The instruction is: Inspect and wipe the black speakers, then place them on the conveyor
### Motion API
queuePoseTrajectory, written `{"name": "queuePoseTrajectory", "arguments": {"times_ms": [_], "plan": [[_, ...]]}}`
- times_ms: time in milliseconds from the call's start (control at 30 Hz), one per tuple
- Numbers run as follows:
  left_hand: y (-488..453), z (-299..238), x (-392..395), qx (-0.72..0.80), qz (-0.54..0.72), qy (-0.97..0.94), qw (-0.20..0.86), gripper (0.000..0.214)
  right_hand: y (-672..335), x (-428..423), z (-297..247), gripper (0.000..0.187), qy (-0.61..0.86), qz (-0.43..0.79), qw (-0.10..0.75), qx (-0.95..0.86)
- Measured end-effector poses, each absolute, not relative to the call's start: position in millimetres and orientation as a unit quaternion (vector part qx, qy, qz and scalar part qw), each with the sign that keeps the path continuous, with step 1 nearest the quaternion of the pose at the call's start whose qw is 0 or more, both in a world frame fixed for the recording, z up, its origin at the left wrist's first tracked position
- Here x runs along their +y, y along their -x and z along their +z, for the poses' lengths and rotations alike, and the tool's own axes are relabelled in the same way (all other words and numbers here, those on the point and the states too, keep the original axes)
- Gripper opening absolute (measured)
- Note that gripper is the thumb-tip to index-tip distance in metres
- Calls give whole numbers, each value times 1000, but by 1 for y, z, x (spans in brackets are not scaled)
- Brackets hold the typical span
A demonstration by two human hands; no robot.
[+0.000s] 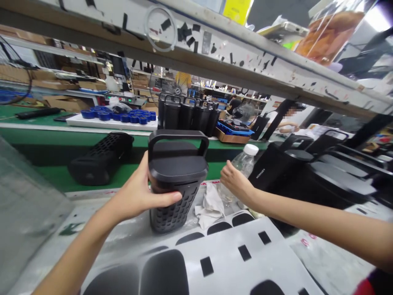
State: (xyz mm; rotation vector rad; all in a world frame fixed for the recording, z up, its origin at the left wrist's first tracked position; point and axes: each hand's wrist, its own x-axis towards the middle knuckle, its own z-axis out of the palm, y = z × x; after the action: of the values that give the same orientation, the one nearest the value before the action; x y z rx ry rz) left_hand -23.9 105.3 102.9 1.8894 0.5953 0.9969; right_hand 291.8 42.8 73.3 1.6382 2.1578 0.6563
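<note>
The left hand [139,196] gripped the upright black speaker [176,184] on the worktop [129,233]. Just right of the speaker, the right hand [235,182] closed around a clear bottle [244,164]; steadying the speaker mattered.

Black speaker [101,157] lying flat on green belt [55,174]; blue caps [123,115] on white tray [92,122]; upright speakers [187,114] behind.
</note>
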Motion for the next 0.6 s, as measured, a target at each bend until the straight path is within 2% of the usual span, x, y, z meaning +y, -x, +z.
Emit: {"name": "queuePoseTrajectory", "arguments": {"times_ms": [133,200,300,400,500,533,600], "plan": [[23,101,106,226,402,-756,465,84,-305,30,65,23,-574,276,230,736],[23,102,105,212,403,-749,481,84,-306,25,63,29,-571,286,221,737],[23,104,102,207,403,-742,495,87,-300,20,70,44,-542,290,166,771],[24,105,101,201,401,-737,506,90,-285,15,96,57,-517,320,70,791],[23,106,101,184,401,-733,518,95,-260,7,131,49,-538,346,-52,767],[23,106,101,181,402,-732,519,96,-249,5,140,50,-556,320,-108,759],[23,107,100,185,406,-731,517,96,-224,2,149,60,-600,152,-266,739]]}}
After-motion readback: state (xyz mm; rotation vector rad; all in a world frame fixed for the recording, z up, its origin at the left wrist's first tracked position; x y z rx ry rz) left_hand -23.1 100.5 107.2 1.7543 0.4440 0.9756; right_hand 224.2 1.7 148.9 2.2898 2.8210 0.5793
